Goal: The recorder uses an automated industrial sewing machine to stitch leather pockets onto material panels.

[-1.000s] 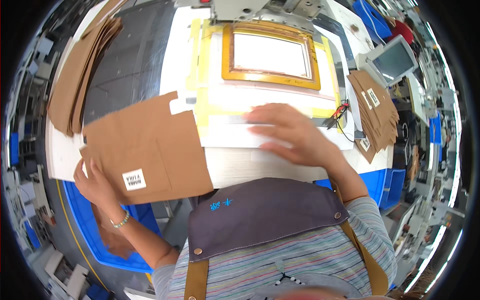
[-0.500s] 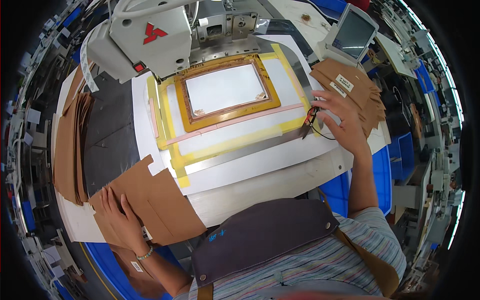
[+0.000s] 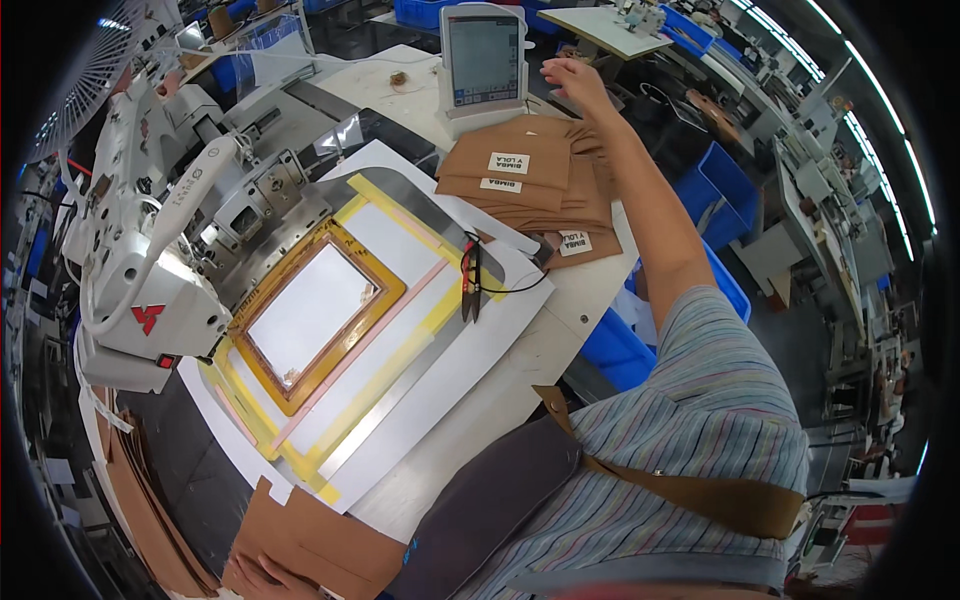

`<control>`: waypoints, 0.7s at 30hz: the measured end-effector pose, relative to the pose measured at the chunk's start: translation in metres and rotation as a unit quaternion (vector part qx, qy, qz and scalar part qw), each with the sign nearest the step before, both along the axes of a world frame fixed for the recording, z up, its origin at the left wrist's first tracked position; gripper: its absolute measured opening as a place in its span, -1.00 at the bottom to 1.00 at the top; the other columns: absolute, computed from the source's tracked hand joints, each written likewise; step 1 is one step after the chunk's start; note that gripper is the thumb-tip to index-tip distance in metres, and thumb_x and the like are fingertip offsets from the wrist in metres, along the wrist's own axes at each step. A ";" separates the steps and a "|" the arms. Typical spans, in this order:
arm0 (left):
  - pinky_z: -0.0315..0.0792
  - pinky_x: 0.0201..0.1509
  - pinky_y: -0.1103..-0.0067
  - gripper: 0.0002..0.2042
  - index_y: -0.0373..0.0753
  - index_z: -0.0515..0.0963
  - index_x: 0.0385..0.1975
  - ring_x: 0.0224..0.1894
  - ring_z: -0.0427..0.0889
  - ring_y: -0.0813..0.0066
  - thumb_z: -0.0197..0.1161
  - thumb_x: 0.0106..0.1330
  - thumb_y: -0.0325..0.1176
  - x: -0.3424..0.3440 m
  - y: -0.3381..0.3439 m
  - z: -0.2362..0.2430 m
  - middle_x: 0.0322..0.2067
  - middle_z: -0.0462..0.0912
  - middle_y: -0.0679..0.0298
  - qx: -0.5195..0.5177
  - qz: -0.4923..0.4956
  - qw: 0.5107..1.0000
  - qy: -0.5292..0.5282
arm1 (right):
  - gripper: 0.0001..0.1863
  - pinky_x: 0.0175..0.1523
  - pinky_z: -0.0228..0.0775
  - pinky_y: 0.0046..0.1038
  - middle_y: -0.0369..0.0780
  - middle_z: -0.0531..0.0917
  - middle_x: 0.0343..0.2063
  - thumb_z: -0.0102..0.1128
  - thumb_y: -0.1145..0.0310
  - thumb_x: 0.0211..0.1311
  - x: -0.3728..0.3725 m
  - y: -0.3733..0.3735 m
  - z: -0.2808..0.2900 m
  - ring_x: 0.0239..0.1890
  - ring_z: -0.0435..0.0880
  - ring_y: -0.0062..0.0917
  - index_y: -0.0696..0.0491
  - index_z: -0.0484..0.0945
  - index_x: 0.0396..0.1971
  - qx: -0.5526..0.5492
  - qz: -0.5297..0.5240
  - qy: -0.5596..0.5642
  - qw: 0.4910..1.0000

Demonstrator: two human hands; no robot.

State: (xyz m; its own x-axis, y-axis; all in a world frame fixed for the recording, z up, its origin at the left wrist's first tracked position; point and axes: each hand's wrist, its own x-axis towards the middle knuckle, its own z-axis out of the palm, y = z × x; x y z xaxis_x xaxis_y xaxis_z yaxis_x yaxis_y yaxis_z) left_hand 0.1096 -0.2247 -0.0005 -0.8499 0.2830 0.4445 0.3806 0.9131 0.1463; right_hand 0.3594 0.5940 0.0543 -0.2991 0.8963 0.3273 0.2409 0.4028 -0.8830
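Note:
At the lower left edge, the fingers of my left hand [image 3: 265, 578] lie flat on a brown cut panel [image 3: 315, 540] with a notched upper corner; the rest of that hand is cut off. My right arm stretches far forward, and my right hand [image 3: 575, 82], fingers curled together, is just right of an upright touchscreen [image 3: 484, 62]. Nothing shows in it. A yellow-brown rectangular frame [image 3: 385, 288] sits on the taped white work plate [image 3: 400, 345], under the machine head [image 3: 150, 310]. Small black-and-red thread snips [image 3: 470, 280] lie on a cord at the plate's right edge.
Brown labelled panels [image 3: 540, 165] are piled before the screen. More brown pieces [image 3: 140, 500] stand along the left side. Blue bins [image 3: 615, 345] sit below the table's right edge. Other machines and worktables [image 3: 605, 30] fill the background.
The view has swung to the right. My right hand has left the area by the snips, reached forward beside the screen and curled its fingers. My left hand stays on the brown panel.

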 end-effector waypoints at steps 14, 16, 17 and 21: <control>0.69 -0.03 0.21 -0.57 -0.39 0.66 0.17 -0.11 0.78 -0.07 0.40 0.51 -0.16 0.008 -0.114 -0.052 -0.06 0.79 -0.06 -0.003 0.070 0.995 0.070 | -0.26 0.05 0.54 -0.37 -0.29 0.76 -0.03 0.46 -0.35 0.23 -0.045 0.080 -0.035 0.01 0.70 -0.53 0.03 0.78 0.08 -0.045 -0.042 -0.064 0.996; 0.70 -0.15 0.24 -0.56 -0.39 0.63 0.21 -0.17 0.79 -0.05 0.40 0.50 -0.20 0.033 -0.111 -0.037 -0.07 0.80 -0.03 -0.011 0.124 0.992 -0.010 | -0.30 -0.07 0.51 -0.42 -0.31 0.74 -0.25 0.47 -0.33 0.24 -0.062 0.083 -0.054 -0.18 0.67 -0.57 0.08 0.79 -0.04 -0.027 -0.030 -0.062 0.997; 0.70 -0.21 0.25 -0.56 -0.39 0.62 0.23 -0.20 0.80 -0.04 0.40 0.50 -0.23 0.050 -0.117 -0.028 -0.08 0.80 -0.01 -0.017 0.158 0.986 -0.050 | -0.33 -0.20 0.49 -0.46 -0.32 0.71 -0.46 0.48 -0.30 0.25 -0.068 0.081 -0.067 -0.37 0.64 -0.62 0.13 0.80 -0.17 -0.002 -0.029 -0.056 0.998; 0.60 -0.06 0.47 -0.60 -0.45 0.58 -0.02 -0.20 0.70 0.38 0.48 0.46 -0.20 0.015 -0.137 -0.084 -0.22 0.74 0.10 0.247 0.158 0.947 -0.129 | -0.37 -0.43 0.22 -0.39 -0.42 0.52 -0.62 0.38 -0.38 0.30 -0.021 0.140 -0.044 -0.54 0.49 -0.66 -0.01 0.76 -0.39 -0.041 -0.022 -0.037 0.998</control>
